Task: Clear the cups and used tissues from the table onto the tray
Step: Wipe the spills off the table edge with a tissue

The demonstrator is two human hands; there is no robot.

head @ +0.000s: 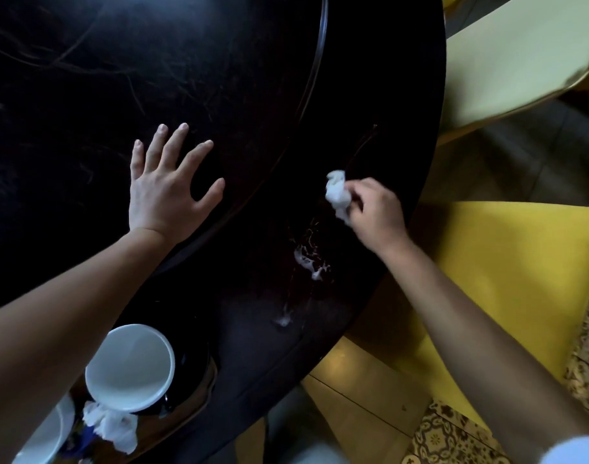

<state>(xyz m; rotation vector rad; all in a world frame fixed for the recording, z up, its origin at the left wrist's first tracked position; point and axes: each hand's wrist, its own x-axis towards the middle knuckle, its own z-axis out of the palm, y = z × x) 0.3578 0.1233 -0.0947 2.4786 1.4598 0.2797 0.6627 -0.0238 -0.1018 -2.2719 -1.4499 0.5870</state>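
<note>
Our right hand (375,209) pinches a tissue (338,194) at three o'clock; our left hand (167,192) lies spread on the table (253,95).

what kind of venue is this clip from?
Likely a restaurant dining room: a large round dark table with a raised central turntable, yellow padded chairs around it, and patterned floor tiles.

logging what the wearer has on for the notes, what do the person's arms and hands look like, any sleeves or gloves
Both hands, the left hand and the right hand, are bare: no gloves, rings or watch show. Both forearms are uncovered from wrist toward the elbow. Only the right arm shows clothing, the edge of a white sleeve at the picture's lower right corner. No sleeve shows on the left arm.
</note>
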